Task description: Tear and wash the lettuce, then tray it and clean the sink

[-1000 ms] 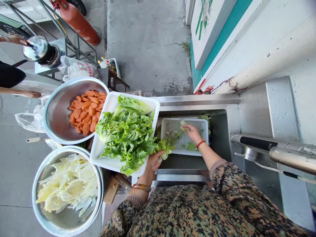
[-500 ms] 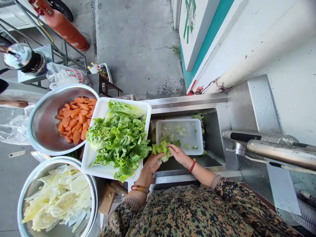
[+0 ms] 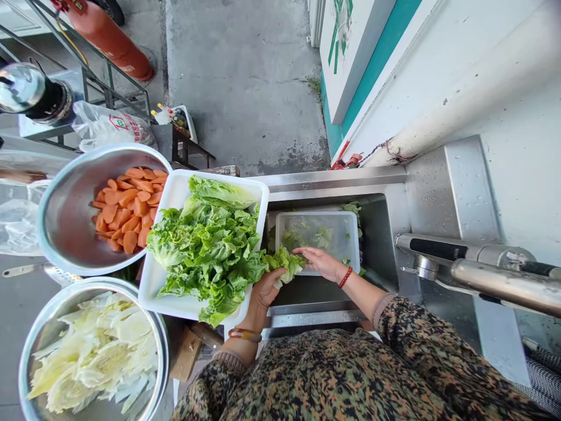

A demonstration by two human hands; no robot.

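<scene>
Our left hand has its fingers bent around the lower end of a lettuce piece, gripping it. The lettuce piece sits over the left side of the steel sink, between the white tray and the plastic container. Our right hand meets the right edge of the lettuce piece with its fingers extended and nearly straight; we cannot determine whether they pinch it. We see loose leaf fragments inside the plastic container, which stands in the sink. The white tray carries a heap of green lettuce and overlaps the rim of the upper metal bowl, which contains sliced carrots. Below it, we find the lower metal bowl with pale cabbage leaves. The faucet is mounted right of the sink.
</scene>
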